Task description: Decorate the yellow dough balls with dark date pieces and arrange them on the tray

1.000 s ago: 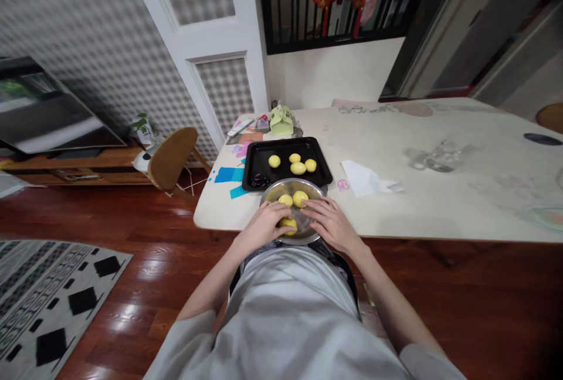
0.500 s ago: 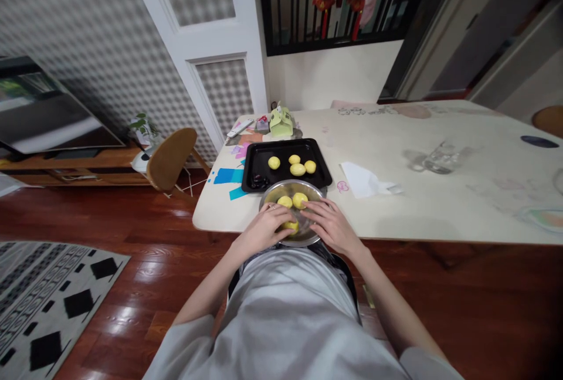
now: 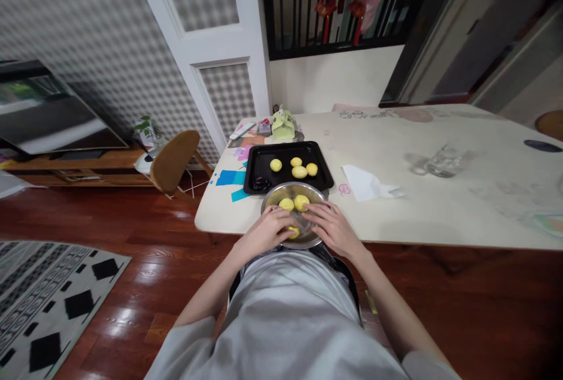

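A metal bowl (image 3: 305,240) stands at the table's near edge, against my body, with lemons inside. My left hand (image 3: 269,231) reaches over its left side, fingers curled on a lemon (image 3: 294,232) that they partly cover. Two more lemons, a left one (image 3: 287,204) and a right one (image 3: 301,202), lie at the bowl's far side. From the right, my right hand (image 3: 335,228) rests over the rim with fingers stretched out and apart, fingertips close to the right lemon. Just beyond the bowl, a black tray (image 3: 281,152) carries several lemons (image 3: 299,172) and a dark, glossy item (image 3: 262,183).
On the white table (image 3: 382,139), right of the tray, lie a crumpled white tissue (image 3: 367,183) and a clear glass (image 3: 445,163). Behind the tray are a green tissue box (image 3: 282,126) and a white remote (image 3: 242,130). A wooden chair (image 3: 175,162) stands left.
The view has shifted slightly, so everything sits a little lower. Both hands stay at the bowl, and the lemon under my left hand shows slightly less.
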`<action>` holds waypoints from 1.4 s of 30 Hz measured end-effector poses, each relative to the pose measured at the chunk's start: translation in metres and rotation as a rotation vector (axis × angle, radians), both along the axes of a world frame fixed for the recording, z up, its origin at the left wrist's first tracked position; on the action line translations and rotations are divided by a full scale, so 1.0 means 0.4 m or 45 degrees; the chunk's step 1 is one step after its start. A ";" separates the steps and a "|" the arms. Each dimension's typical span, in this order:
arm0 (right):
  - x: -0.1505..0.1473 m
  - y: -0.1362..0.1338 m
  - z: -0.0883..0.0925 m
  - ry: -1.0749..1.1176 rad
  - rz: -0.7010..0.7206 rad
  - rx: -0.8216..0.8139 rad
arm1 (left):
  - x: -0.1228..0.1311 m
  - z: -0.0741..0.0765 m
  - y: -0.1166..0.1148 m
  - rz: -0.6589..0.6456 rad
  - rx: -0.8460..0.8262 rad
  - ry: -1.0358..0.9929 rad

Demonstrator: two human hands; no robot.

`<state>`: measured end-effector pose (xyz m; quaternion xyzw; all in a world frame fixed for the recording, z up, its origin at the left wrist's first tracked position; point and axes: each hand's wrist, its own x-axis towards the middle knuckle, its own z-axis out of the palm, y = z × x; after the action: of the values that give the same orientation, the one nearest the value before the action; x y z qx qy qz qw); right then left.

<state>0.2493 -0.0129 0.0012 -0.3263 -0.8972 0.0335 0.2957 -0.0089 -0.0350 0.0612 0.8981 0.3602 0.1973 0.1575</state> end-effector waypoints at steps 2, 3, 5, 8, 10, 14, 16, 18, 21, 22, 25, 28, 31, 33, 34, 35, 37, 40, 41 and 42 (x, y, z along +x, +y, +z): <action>0.000 0.000 0.000 -0.001 -0.001 -0.002 | 0.000 -0.003 0.001 0.010 0.024 -0.001; 0.000 0.000 0.000 -0.003 -0.002 -0.001 | 0.000 -0.005 0.002 0.009 0.034 0.000; 0.000 0.000 0.001 -0.006 -0.003 0.002 | 0.001 -0.010 0.004 -0.008 0.035 0.005; 0.001 0.001 0.001 -0.012 -0.002 0.008 | 0.003 -0.013 0.006 -0.036 0.010 0.013; 0.001 0.001 0.002 -0.013 -0.001 0.003 | 0.004 -0.012 0.006 -0.037 0.000 0.015; 0.001 0.000 0.002 -0.005 0.004 -0.009 | 0.005 -0.007 0.005 -0.027 -0.001 0.016; 0.001 0.000 0.003 -0.002 0.007 -0.010 | 0.005 -0.007 0.005 -0.028 -0.002 0.019; 0.000 -0.001 0.003 -0.004 0.006 -0.013 | 0.005 -0.009 0.005 -0.032 -0.003 0.021; 0.000 -0.002 0.003 -0.008 0.001 -0.022 | 0.005 -0.012 0.006 -0.032 -0.002 0.019; 0.000 -0.002 0.003 -0.008 -0.001 -0.025 | 0.004 -0.012 0.006 -0.030 0.000 0.015; 0.000 -0.002 0.002 -0.003 -0.002 -0.027 | 0.003 -0.013 0.005 -0.024 0.008 -0.003; 0.000 -0.002 0.002 -0.004 -0.003 -0.021 | 0.003 -0.013 0.005 -0.024 0.002 -0.012; 0.000 -0.002 0.003 -0.008 -0.007 -0.013 | 0.003 -0.013 0.004 -0.024 -0.004 -0.021; 0.001 -0.002 0.003 -0.008 -0.004 -0.008 | 0.003 -0.013 0.004 -0.028 -0.001 -0.032; 0.001 -0.002 0.002 -0.007 -0.002 -0.006 | 0.003 -0.013 0.004 -0.032 0.003 -0.037; 0.001 -0.001 0.002 -0.006 0.000 -0.005 | 0.003 -0.013 0.004 -0.034 0.007 -0.041; 0.001 -0.001 0.001 -0.004 0.001 -0.007 | 0.003 -0.012 0.004 -0.034 0.010 -0.039; 0.001 -0.001 0.000 -0.002 -0.002 -0.015 | 0.004 -0.008 0.003 -0.029 -0.002 -0.024; 0.001 -0.001 0.000 -0.002 -0.003 -0.016 | 0.004 -0.007 0.002 -0.027 -0.005 -0.021; 0.001 -0.001 0.000 -0.002 -0.003 -0.016 | 0.004 -0.006 0.002 -0.026 -0.005 -0.020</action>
<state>0.2498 -0.0133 0.0011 -0.3293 -0.8967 0.0384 0.2932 -0.0072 -0.0344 0.0588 0.8998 0.3502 0.2020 0.1642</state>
